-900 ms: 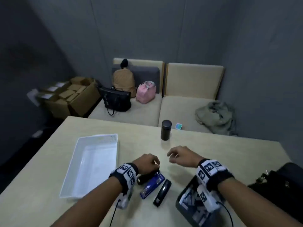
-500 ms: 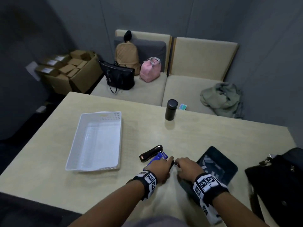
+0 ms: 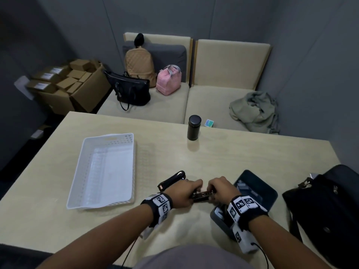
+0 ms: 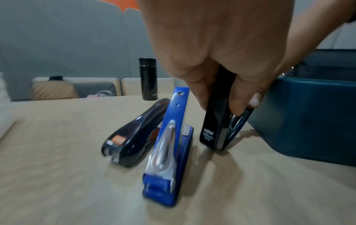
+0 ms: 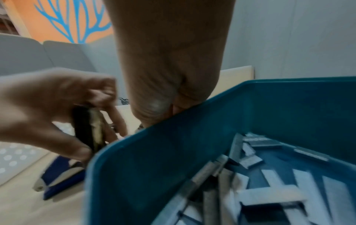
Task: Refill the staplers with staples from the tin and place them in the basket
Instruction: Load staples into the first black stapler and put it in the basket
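My left hand [image 3: 184, 193] and right hand [image 3: 219, 188] both grip a black stapler [image 3: 202, 196], one at each end, just left of the teal tin [image 3: 270, 197]. In the left wrist view the black stapler [image 4: 215, 121] stands tilted with its rear end on the table, pinched by the thumb and fingers [image 4: 237, 105]. A blue stapler [image 4: 169, 152] and a dark stapler with an orange label [image 4: 134, 134] lie beside it. Strips of staples [image 5: 269, 190] fill the tin [image 5: 173, 152]. The white basket [image 3: 104, 167] sits at the left with nothing in it.
A black flask [image 3: 193, 128] stands near the table's far edge. At the right edge of the table lies a black bag [image 3: 326, 210]. Beyond the table are a sofa [image 3: 223, 94] with bags and cardboard boxes [image 3: 68, 82] on the floor.
Both hands have closed on the black stapler and tipped it up off the table beside the tin. The head view has shifted, so the table looks farther off.
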Demonstrator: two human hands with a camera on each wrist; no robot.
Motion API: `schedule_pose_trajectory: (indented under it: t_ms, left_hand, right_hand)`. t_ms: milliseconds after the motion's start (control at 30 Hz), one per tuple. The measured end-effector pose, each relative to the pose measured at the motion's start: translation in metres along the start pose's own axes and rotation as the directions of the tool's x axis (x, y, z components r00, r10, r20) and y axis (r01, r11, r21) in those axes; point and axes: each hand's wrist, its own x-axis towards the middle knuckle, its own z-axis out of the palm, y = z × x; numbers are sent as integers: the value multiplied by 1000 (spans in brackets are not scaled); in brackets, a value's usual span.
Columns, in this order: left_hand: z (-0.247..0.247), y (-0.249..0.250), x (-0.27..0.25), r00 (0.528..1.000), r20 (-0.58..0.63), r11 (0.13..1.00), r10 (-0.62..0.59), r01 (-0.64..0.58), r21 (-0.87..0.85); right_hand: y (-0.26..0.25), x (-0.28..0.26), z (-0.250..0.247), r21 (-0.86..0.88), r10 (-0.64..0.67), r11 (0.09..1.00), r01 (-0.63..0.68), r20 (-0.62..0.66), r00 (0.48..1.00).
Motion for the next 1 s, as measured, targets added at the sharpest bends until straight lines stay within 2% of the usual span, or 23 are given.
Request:
schedule_pose_trajectory:
  t_ms: [133, 333, 500, 567, 667, 767, 833, 900, 1000]
  left_hand:
    - [9, -19, -30, 995, -92, 995, -44, 36, -88]
    - [20, -15, -44, 984, -101, 954, -149, 117, -276]
    - [25, -27, -53, 981, -104, 948, -164, 128, -292]
    - [29, -35, -59, 970, -93, 914, -225, 177, -366]
    - [31, -41, -65, 933, -62, 802, -353, 268, -534]
    - [26, -43, -71, 938, -15, 846, -346, 305, -437]
    - [24, -44, -76, 948, -35, 903, -316, 289, -318]
    - [22, -42, -78, 966, -57, 950, -254, 238, -201]
    - [16, -36, -72, 991, -27, 990, -133, 132, -45]
  right_hand:
    - [10, -6, -3, -23, -3, 1000, 3, 31, 1000]
    - [2, -7, -3, -162, 41, 987, -24, 105, 994]
    - [3, -7, -5, -215, 55, 976, -30, 110, 992]
    - [1, -6, -4, -241, 63, 970, -33, 115, 991]
    - [-3, -4, -3, -344, 71, 939, -18, 141, 987]
    - [-6, -4, -1, -483, 20, 873, 64, 165, 986]
    - [-9, -3, 2, -484, -29, 864, 142, 232, 972]
    - [-15, -1, 6, -432, -87, 879, 201, 269, 959]
    - [-29, 0, 9, -248, -234, 927, 281, 201, 951]
